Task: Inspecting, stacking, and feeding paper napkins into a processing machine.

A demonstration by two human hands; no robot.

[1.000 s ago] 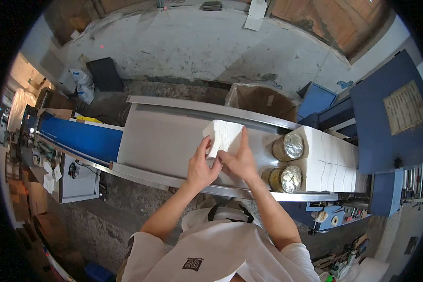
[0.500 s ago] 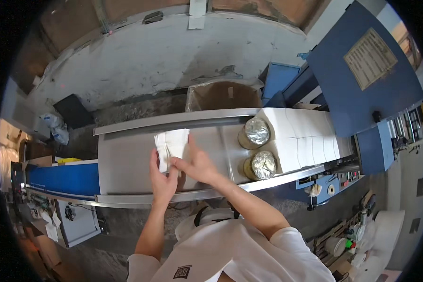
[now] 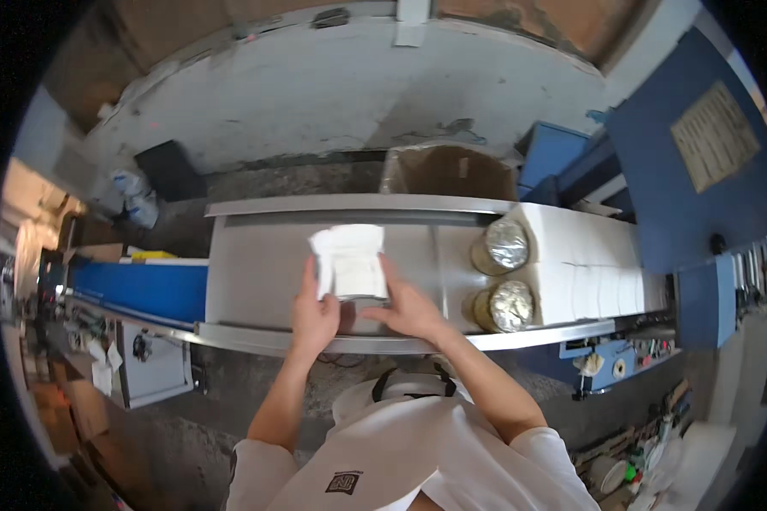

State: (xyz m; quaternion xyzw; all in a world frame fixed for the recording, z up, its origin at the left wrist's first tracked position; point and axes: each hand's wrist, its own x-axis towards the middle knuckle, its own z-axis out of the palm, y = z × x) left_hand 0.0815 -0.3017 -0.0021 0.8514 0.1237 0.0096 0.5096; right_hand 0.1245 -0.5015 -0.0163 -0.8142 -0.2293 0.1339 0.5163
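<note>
Left hand (image 3: pixel 316 320) faces right hand (image 3: pixel 413 310), both partly curled.

The premises are presenting as a production workshop: a large blue machine (image 3: pixel 656 192) is standing at the right, a long metal bed (image 3: pixel 260 277) is extending leftward from it, rows of white paper (image 3: pixel 579 247) are lying on that bed, a stained wall (image 3: pixel 315 94) is rising behind, and a rough grey floor (image 3: pixel 230 375) is showing below.
</note>
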